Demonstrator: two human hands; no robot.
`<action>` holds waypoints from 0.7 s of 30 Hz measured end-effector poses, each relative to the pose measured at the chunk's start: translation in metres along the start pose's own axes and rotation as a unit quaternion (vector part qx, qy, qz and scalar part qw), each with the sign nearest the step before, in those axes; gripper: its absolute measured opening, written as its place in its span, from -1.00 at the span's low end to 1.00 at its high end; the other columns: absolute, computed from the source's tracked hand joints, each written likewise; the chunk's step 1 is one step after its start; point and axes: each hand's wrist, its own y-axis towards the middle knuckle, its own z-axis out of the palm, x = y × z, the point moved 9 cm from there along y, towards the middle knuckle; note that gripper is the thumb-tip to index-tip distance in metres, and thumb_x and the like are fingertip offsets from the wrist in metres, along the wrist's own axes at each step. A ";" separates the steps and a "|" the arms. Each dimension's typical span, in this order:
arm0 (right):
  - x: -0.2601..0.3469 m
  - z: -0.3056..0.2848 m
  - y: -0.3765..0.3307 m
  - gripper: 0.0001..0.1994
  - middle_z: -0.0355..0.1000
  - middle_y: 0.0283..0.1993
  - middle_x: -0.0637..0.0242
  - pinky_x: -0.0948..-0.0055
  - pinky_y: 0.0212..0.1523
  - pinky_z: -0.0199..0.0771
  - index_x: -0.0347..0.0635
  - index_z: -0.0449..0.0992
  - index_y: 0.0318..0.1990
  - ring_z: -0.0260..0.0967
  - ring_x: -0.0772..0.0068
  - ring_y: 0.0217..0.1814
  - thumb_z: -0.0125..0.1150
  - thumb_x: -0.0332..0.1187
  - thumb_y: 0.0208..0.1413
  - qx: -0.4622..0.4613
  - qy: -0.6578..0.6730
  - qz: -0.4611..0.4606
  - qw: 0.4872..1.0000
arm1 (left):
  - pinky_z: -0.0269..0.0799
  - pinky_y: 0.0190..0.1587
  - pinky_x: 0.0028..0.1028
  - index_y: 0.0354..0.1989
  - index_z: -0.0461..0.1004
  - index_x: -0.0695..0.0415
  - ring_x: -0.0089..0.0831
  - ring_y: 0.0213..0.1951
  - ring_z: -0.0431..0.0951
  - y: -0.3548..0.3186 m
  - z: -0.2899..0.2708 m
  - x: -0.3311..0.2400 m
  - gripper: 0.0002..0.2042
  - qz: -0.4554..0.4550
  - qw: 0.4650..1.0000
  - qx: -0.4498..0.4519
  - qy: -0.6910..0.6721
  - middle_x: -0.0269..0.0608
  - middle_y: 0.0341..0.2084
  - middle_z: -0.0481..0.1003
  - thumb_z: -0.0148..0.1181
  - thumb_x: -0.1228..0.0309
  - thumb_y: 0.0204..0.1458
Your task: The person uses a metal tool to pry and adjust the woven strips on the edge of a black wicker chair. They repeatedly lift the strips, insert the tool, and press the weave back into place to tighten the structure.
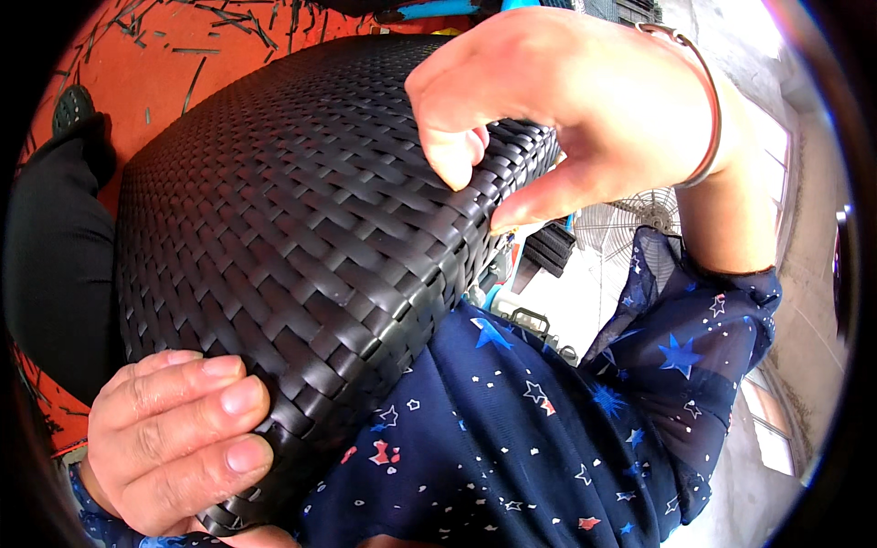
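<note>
A large black panel woven from flat rattan-like strips (265, 210) fills the middle, tilted, with its thick edge running from the lower left to the upper right. At its near lower corner, my left hand (183, 429) is closed round the edge, fingers lying on the woven face and the thumb mostly hidden underneath. Farther up the same edge, my right hand (566, 110) pinches the rim. Its index fingertip presses on the top of the edge and its thumb on the side. Whether a loose strip lies between those fingertips cannot be made out.
Black strip scraps (228, 27) litter the red floor (174, 87) at the far left. A dark-trousered leg with a shoe (73, 110) is at the left. Beyond the panel's right side stand a round wire fan guard (630, 215) and a stack of black pieces (548, 248).
</note>
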 end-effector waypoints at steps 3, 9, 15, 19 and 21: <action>0.006 0.002 0.001 -0.70 0.40 -0.27 0.12 0.15 -0.14 0.40 -0.27 0.45 -0.25 0.42 -0.05 -0.17 0.50 -0.42 -0.06 0.019 0.010 -0.018 1.000 | 0.51 0.07 -0.12 0.06 0.49 0.12 -0.06 -0.02 0.61 -0.001 0.002 0.001 -0.28 -0.011 1.000 0.015 -0.023 0.03 -0.06 0.58 0.23 -0.32 0.03; 0.001 0.014 0.003 -0.69 0.36 -0.32 0.19 0.22 -0.19 0.40 -0.26 0.43 -0.26 0.38 0.06 -0.24 0.50 -0.40 -0.04 0.038 0.083 -0.044 0.995 | 0.50 0.04 -0.13 0.01 0.50 0.10 -0.08 -0.03 0.60 -0.004 0.010 -0.008 -0.34 -0.034 0.999 -0.026 -0.023 0.02 -0.08 0.57 0.24 -0.28 0.05; -0.009 0.004 -0.008 -0.71 0.37 -0.30 0.22 0.29 -0.18 0.43 -0.26 0.47 -0.22 0.37 0.17 -0.24 0.49 -0.38 0.02 -0.075 0.108 -0.042 0.990 | 0.50 -0.01 -0.11 -0.01 0.49 0.11 -0.06 -0.07 0.59 -0.007 0.002 -0.011 -0.35 -0.052 0.996 -0.075 -0.014 0.00 -0.11 0.56 0.25 -0.27 0.05; -0.006 -0.009 -0.011 -0.72 0.42 -0.29 0.21 0.32 -0.17 0.45 -0.27 0.50 -0.22 0.41 0.21 -0.23 0.48 -0.35 0.04 -0.111 0.095 -0.053 0.988 | 0.53 -0.02 -0.10 -0.02 0.48 0.15 -0.03 -0.08 0.59 0.003 -0.019 -0.004 -0.34 -0.016 1.000 -0.010 -0.004 0.03 -0.10 0.55 0.30 -0.24 0.01; 0.001 -0.015 -0.013 -0.71 0.43 -0.33 0.23 0.31 -0.20 0.44 -0.29 0.50 -0.30 0.41 0.23 -0.25 0.51 -0.32 0.00 -0.120 0.022 -0.033 0.992 | 0.56 -0.02 -0.11 -0.04 0.49 0.15 -0.03 -0.10 0.61 0.008 -0.031 -0.004 -0.36 -0.011 0.998 0.055 0.021 0.06 -0.11 0.54 0.37 -0.19 -0.02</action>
